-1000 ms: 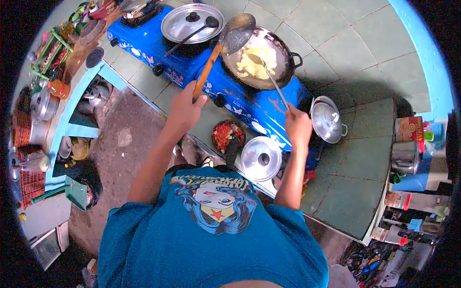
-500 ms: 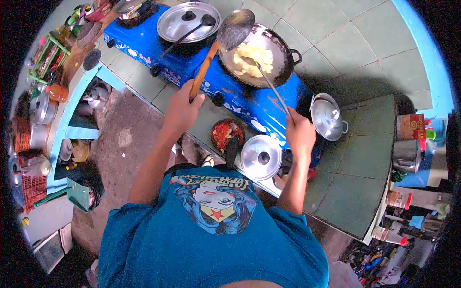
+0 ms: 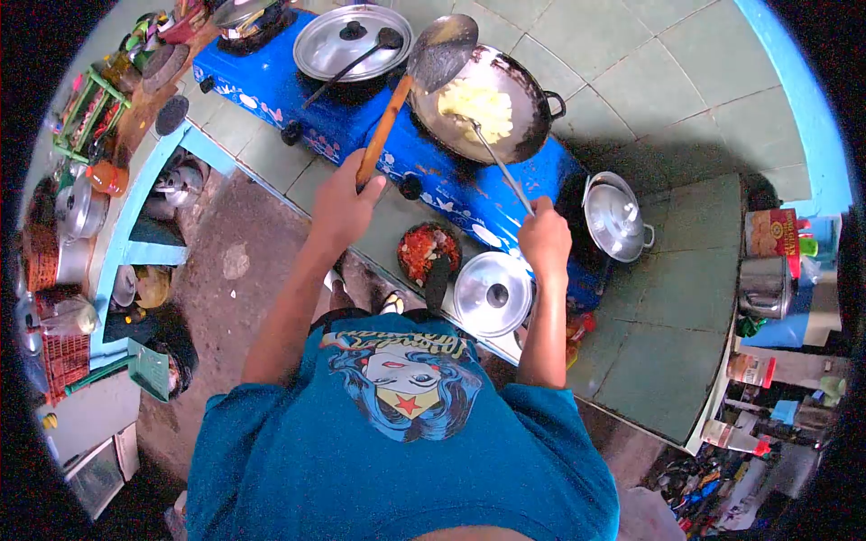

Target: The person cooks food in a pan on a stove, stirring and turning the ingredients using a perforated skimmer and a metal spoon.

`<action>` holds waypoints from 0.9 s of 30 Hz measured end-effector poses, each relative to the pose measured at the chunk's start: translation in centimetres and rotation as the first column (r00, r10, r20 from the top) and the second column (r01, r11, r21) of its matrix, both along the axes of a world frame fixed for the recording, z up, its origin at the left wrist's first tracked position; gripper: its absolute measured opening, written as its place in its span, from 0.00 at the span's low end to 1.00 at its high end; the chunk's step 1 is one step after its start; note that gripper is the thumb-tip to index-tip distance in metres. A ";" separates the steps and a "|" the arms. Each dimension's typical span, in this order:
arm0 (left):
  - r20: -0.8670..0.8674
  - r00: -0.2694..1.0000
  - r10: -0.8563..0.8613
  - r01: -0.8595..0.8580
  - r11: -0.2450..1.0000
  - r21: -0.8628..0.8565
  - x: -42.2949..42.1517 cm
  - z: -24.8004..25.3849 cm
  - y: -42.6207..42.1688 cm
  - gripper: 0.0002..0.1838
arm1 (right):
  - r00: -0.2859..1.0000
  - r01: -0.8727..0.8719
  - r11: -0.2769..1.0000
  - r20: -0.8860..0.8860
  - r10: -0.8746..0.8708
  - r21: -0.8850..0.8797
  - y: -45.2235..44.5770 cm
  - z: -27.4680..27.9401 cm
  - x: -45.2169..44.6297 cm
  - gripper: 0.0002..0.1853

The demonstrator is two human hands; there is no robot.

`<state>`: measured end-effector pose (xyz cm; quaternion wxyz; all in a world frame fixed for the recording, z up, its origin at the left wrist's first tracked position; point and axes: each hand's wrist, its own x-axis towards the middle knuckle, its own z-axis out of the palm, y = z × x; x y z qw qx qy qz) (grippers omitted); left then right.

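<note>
My left hand [image 3: 345, 209] is wrapped round the wooden handle of a skimmer [image 3: 442, 56], whose broad dark metal head hovers over the left rim of the wok. In my right hand [image 3: 545, 242] is the thin metal handle of a spatula [image 3: 502, 164]; its tip dips among pale yellow food pieces [image 3: 478, 101]. These pieces lie in the wok [image 3: 530, 101], which sits on a blue stove [image 3: 442, 185]. What the spatula's blade touches is partly hidden by the food.
A lidded pan [image 3: 317, 45] with a dark ladle [image 3: 356, 65] across it stands left of the wok. Nearer my body are a mortar [image 3: 417, 254] of red chopped mix and a pot lid [image 3: 483, 316]. A lidded pot [image 3: 613, 221] stands at the right.
My right hand has shifted left and slightly down, bringing the spatula's handle with it. The spatula's tip has moved a little lower in the food. My left hand and the skimmer stay nearly still.
</note>
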<state>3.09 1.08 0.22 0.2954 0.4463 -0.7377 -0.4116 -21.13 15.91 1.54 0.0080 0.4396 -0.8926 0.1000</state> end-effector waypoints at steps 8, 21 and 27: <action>-0.084 0.995 0.055 -0.051 0.998 0.049 -1.3 -2.9 -1.0 0.23 | 0.974 0.124 0.964 0.214 -0.073 -0.236 0.0 2.3 1.3 0.16; -0.185 0.982 0.023 -0.016 0.999 0.036 -3.7 -3.2 -1.0 0.20 | 0.987 0.122 0.943 0.137 -0.083 -0.311 1.9 0.6 0.2 0.17; 0.000 1.000 0.012 -0.012 0.987 -0.163 -4.8 -3.1 -2.0 0.18 | 0.994 0.087 0.971 0.084 -0.069 -0.221 -0.8 -0.9 -2.8 0.15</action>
